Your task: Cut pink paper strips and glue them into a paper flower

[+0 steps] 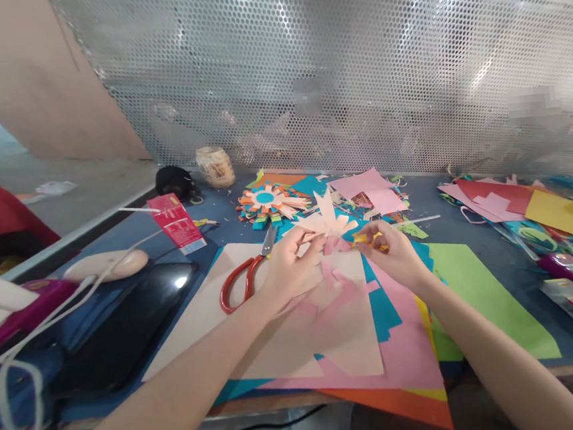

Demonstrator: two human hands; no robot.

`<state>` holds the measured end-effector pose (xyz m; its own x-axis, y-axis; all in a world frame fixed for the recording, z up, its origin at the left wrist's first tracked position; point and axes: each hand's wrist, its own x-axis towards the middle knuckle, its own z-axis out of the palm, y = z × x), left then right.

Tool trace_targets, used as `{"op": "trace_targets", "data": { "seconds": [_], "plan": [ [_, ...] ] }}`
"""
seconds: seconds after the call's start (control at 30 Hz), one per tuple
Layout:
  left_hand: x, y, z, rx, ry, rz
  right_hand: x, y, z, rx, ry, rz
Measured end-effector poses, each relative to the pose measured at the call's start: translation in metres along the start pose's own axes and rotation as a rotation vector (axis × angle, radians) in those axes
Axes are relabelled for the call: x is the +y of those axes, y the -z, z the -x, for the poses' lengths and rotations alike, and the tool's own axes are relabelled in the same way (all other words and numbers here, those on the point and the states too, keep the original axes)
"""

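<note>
My left hand (293, 258) is closed in a pinch on a pale peach paper flower (331, 216), whose cut strips fan outward. Close by on the right, my right hand (387, 246) is pinched around a small yellow piece (365, 237); its exact kind is hard to see. Under both hands lie a large pale paper sheet (258, 351) and pink paper strips (328, 275). Red-handled scissors (242, 282) rest beside my left hand, blades pointing away. A finished-looking orange, white and blue paper flower (265, 199) sits farther back.
Green paper (489, 297) lies to the right, a black tablet-like device (130, 329) to the left. A red carton with a straw (177, 221), a twine roll (215, 166) and paper scraps (500, 199) surround the work. Perforated metal (352, 48) bounds the table's back. White cables (87, 296) cross the left.
</note>
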<state>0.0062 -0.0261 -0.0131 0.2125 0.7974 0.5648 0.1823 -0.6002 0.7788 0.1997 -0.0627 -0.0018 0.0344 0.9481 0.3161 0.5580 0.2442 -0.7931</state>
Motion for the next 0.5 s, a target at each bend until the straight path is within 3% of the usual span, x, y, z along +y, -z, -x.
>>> {"op": "trace_targets", "data": {
  "seconds": [0.13, 0.2, 0.3, 0.4, 0.5],
  "plan": [
    [-0.0051, 0.0101, 0.0016, -0.061, -0.643, -0.282, -0.0035, 0.0052, -0.0004, -0.241, -0.305, -0.449],
    [-0.0063, 0.0123, 0.0024, -0.112, -0.821, -0.408, -0.0039, 0.0042, 0.0001, -0.304, -0.337, -0.575],
    [-0.0072, 0.0108, 0.0032, -0.161, -0.857, -0.546, -0.0049, 0.0006, 0.0004, -0.277, -0.201, -0.528],
    [-0.0075, 0.0077, 0.0034, -0.131, -0.814, -0.579, -0.005, -0.0011, -0.0011, -0.219, -0.124, -0.41],
    [-0.0068, 0.0054, 0.0035, -0.056, -0.675, -0.466, -0.0017, -0.0019, -0.0023, -0.135, -0.05, -0.291]
  ]
}}
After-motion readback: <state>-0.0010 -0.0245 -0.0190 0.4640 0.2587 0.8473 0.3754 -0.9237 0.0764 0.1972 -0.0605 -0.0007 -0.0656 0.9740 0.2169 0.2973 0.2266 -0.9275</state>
